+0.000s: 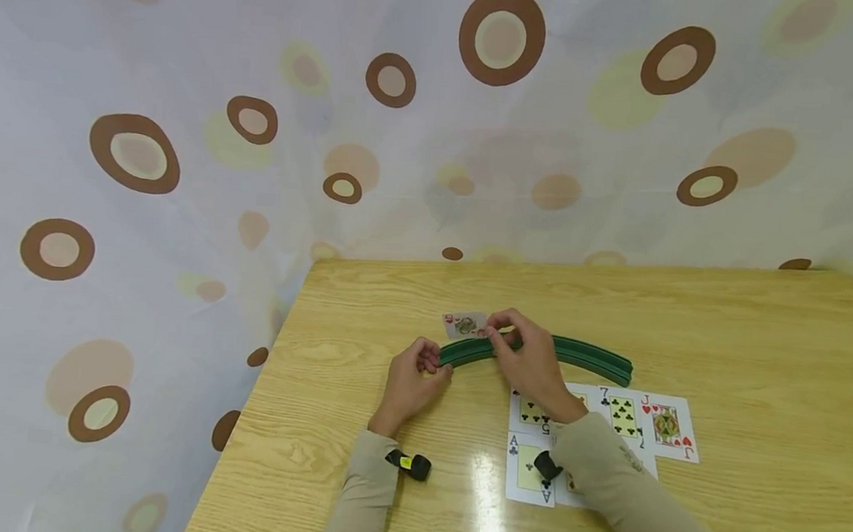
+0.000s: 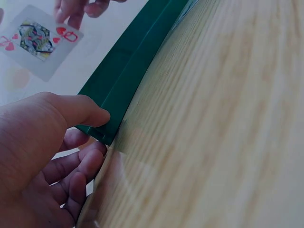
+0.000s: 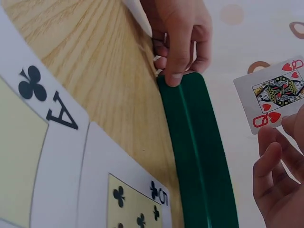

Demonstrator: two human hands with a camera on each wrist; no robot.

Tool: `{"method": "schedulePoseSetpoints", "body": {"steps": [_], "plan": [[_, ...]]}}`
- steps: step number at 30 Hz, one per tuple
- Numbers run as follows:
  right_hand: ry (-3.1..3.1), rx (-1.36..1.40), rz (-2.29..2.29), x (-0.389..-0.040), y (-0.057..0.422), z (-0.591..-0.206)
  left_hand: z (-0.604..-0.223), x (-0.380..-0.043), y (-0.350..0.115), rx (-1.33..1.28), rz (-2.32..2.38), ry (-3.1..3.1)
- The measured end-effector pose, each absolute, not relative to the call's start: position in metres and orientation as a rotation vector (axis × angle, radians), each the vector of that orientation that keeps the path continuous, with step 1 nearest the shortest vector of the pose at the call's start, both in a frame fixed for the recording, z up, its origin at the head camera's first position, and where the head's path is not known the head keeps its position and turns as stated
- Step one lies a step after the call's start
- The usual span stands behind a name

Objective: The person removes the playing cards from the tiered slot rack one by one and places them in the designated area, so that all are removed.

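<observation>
A curved green card holder (image 1: 592, 358) lies on the wooden table. My left hand (image 1: 411, 382) grips its left end, and the left wrist view shows the thumb (image 2: 97, 111) on top with the other fingers curled beneath. My right hand (image 1: 531, 366) pinches the queen of hearts (image 1: 461, 325) at a corner. In the right wrist view the queen (image 3: 278, 90) is held tilted, apart from the holder (image 3: 199, 156). No card stands in the visible stretch of the holder's groove.
Playing cards lie face up in rows near the right forearm: an ace of clubs (image 1: 526, 474), a seven of clubs (image 1: 621, 415), a jack of hearts (image 1: 665, 427) and others. The sleeve partly covers some. A patterned wall covering (image 1: 421, 149) rises behind the table (image 1: 781, 352).
</observation>
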State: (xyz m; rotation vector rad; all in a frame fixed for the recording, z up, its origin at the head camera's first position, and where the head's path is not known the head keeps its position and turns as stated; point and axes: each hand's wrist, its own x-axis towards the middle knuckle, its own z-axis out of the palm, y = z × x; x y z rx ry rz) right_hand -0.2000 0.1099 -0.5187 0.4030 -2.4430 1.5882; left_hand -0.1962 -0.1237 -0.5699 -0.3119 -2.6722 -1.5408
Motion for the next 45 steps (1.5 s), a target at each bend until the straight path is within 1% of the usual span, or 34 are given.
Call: {"method": "schedulePoseSetpoints", "body": {"steps": [18,25,33,45], "plan": [[-2.386,0.290,1.613,-0.174,0.149,-0.504,-0.568,-0.194,-0.123,-0.289,-1.545,-2.676],[-2.393,0.262,1.604,-0.154,0.163,-0.503,-0.571,-0.194,-0.122,-0.274,-1.563,-2.694],[-2.400,0.253,1.454,-0.136,0.185,-0.506,-0.569,-0.196,-0.122,-0.276,-1.534,-2.698],[-2.505,0.109,1.331,-0.103,0.212,-0.515,-0.571,-0.196,-0.123,-0.270,-1.518,-2.713]]}}
